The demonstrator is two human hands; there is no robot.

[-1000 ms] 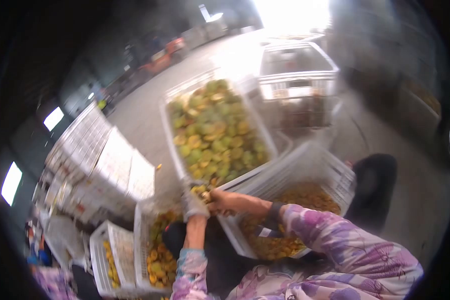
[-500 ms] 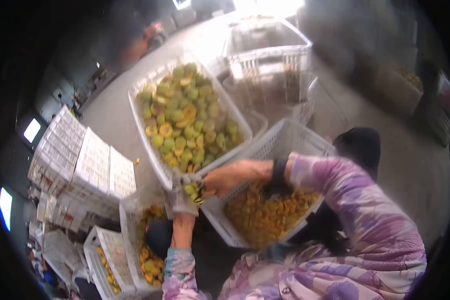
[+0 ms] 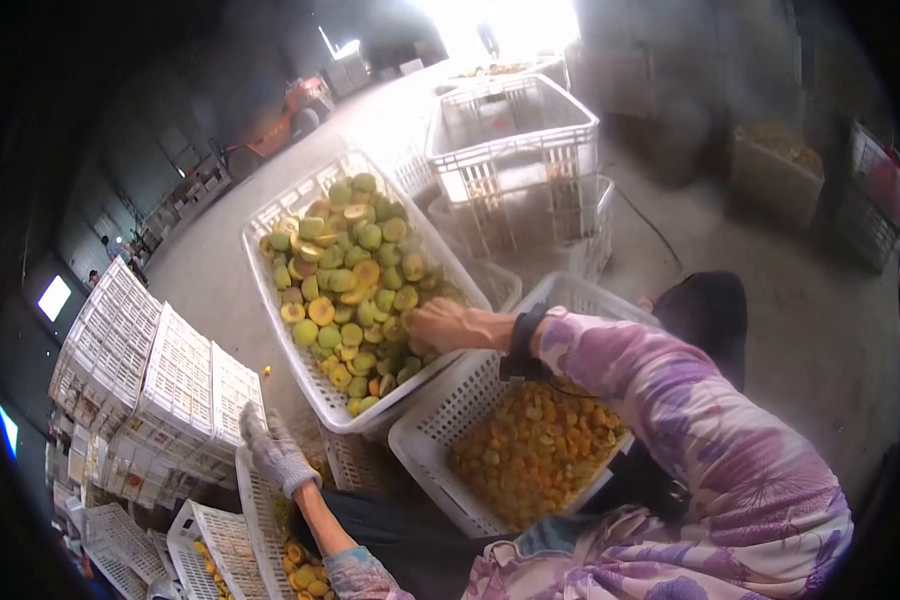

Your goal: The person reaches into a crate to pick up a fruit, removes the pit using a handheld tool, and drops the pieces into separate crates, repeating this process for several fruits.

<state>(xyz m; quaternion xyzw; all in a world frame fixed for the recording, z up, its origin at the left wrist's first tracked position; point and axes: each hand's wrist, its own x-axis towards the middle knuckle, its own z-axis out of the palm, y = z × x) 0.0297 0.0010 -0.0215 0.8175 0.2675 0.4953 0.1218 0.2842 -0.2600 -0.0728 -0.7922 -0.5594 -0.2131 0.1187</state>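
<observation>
My left hand (image 3: 275, 455), in a pale knit glove, is over the rim of the lower left crate (image 3: 248, 490); its fingers are stretched out and hold nothing visible. My bare right hand (image 3: 445, 326) is at the right side of a white crate (image 3: 315, 400) heaped with green-yellow fruit halves (image 3: 355, 270). Its fingers curl down among the fruit, and their tips are hidden. Under my right forearm stands another white crate (image 3: 425, 450), partly filled with orange fruit pieces (image 3: 535, 445). Orange-yellow fruit halves (image 3: 305, 575) lie in the lower left crate.
Stacked white crates (image 3: 515, 150) stand beyond the fruit crate. More crates (image 3: 160, 360) are piled at left. A cable (image 3: 655, 230) lies on the floor at right. An orange vehicle (image 3: 285, 120) is in the background, and a person (image 3: 120, 250) is far left.
My hands were together over the front corner of the green fruit crate, with a piece of fruit between them. The left has moved left and opened; the right has moved up into the green fruit.
</observation>
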